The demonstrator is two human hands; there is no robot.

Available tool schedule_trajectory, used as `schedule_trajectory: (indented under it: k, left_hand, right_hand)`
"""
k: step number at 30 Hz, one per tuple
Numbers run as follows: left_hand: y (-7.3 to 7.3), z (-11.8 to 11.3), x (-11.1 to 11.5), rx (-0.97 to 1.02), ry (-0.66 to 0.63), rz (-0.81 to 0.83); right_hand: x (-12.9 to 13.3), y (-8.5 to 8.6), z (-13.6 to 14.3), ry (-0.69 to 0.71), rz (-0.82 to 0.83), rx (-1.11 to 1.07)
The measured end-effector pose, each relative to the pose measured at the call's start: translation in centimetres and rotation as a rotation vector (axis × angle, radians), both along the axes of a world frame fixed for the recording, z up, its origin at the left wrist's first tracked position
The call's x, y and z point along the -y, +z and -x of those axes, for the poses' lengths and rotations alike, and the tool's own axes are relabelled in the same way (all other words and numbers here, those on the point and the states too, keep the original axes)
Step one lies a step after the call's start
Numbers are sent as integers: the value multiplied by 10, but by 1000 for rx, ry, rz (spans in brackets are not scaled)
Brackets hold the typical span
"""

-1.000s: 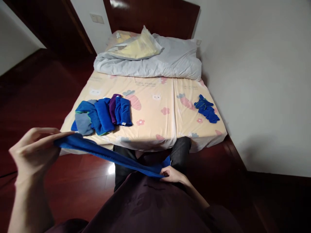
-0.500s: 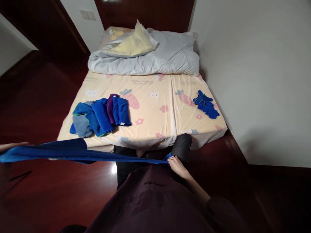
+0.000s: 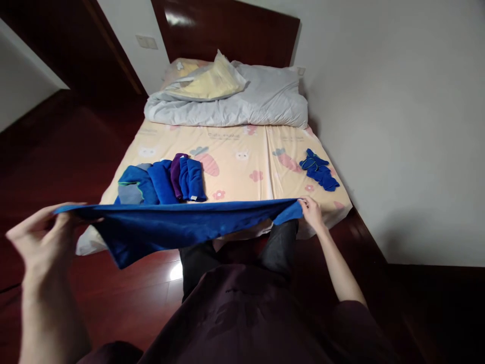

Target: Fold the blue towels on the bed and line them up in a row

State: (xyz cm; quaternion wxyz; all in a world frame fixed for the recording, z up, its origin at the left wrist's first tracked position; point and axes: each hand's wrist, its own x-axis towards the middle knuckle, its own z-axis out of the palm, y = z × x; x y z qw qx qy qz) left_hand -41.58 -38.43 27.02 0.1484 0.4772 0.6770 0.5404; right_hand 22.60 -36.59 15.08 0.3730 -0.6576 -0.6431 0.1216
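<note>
Fingers and thumb of your left hand [image 3: 40,230] are clamped on one end of a blue cloth [image 3: 159,222], and those of your right hand [image 3: 313,215] pinch the other end. From the head camera, the only view, the cloth hangs in the air between you and the near side of the bed, its upper edge nearly level and taut, a loose corner drooping lowest at left. Gripping both ends with your arms wide probably serves to stretch that edge straight. Beyond it, at left on the patterned sheet [image 3: 237,169], folded cloths [image 3: 161,177] in blue, purple and grey overlap side by side, perhaps so each can be lifted separately; a bunched blue heap [image 3: 322,174] with green trim lies well apart at right. Far off, a grey quilt [image 3: 182,112] sits rolled back, seemingly to leave the sheet bare. As for writing, a small white tag [image 3: 194,198] on the rightmost folded cloth is too small to read, and the sheet's faint lettering is illegible; you can make out no brand.
</note>
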Motion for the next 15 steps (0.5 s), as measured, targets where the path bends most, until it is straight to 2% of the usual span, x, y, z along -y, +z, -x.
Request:
schedule_trajectory:
  k: [2, 7, 10, 15]
  left_hand:
    - [-12, -6, -22, 134, 20, -106]
    - [-34, -24, -65, 310, -136, -212]
    - [-43, -35, -74, 331, -183, -159]
    - [-46, -53, -68, 328, -260, -52]
  right_hand:
    - [-17, 28, -20, -27, -60, 54]
    - [-28, 88, -68, 37, -141, 269]
    - [-17, 109, -93, -1, -145, 325]
    - [7, 126, -129, -111, -126, 298]
